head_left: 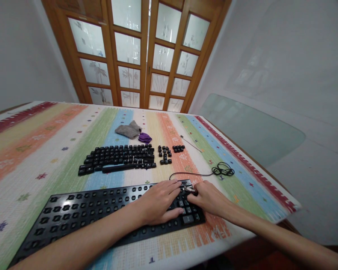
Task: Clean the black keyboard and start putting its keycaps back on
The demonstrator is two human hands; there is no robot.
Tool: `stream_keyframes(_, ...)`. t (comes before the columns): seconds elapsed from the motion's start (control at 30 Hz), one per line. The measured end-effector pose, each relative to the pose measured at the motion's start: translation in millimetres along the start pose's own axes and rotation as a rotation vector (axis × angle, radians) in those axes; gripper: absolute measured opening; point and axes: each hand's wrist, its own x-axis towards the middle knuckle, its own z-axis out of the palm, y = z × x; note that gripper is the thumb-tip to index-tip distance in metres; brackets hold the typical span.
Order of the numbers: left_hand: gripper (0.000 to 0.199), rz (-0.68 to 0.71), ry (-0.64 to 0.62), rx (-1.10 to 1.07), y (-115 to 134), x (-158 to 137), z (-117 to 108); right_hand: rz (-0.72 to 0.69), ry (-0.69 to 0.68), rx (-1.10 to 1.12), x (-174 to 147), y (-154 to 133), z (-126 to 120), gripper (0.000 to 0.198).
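Note:
A black keyboard (101, 202) lies along the front of the table, most of its keycaps off and its switch posts bare. Keycaps (188, 218) still sit on its number pad at the right end. Across the keyboard lies my left hand (160, 202), fingers stretched out, its fingertips and thumb touching the board beside the number pad. My right hand (207, 197) is closed around a small metal tool with a dark red handle (192, 190); its tip is at the upper number-pad keys. The tool's exact kind is partly hidden by the fingers.
Behind the keyboard, removed keycaps (118, 155) lie in rows, with smaller groups (165, 153) to their right. Farther back are a grey cloth (128, 130) and a purple cloth item (145, 138). A thin metal rod (191, 143) and a coiled black cable (223, 169) lie right.

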Motion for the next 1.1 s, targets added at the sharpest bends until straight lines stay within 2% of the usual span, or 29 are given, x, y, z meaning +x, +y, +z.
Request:
stream_keyframes(0.2, 0.053, 0.008, -0.021, 0.029, 1.0, 0.2, -3.0, -0.087, -0.014, -0.037, 7.6, 9.3, -19.3, 0.029)
stream_keyframes(0.27, 0.052, 0.008, -0.028, 0.04, 1.4, 0.4, -3.5, -0.093, -0.039, -0.044, 18.8, 16.3, -30.9, 0.033)
stream_keyframes(0.37, 0.053, 0.003, -0.034, 0.049, 1.8, 0.9, -3.9, -0.048, 0.007, -0.086, 45.8, 30.3, -41.5, 0.037)
stream_keyframes(0.53, 0.053, -0.002, -0.045, 0.038, 2.1, 1.2, -4.3, 0.043, 0.129, -0.159, 99.0, 49.6, -31.2, 0.036)
stream_keyframes(0.67, 0.054, -0.002, -0.037, 0.035, 0.9, -0.2, -1.5, 0.057, 0.221, -0.151, 126.1, 54.7, -18.4, 0.037)
stream_keyframes(0.93, 0.054, 0.004, -0.012, 0.04, 0.3, -0.6, 2.8, 0.047, 0.316, -0.044, 141.7, 70.8, -20.9, 0.047)
stream_keyframes(1.1, 0.054, 0.004, -0.014, 0.035, 0.8, -0.5, 2.2, 0.003, 0.323, 0.063, 138.8, 79.5, -21.1, 0.029)
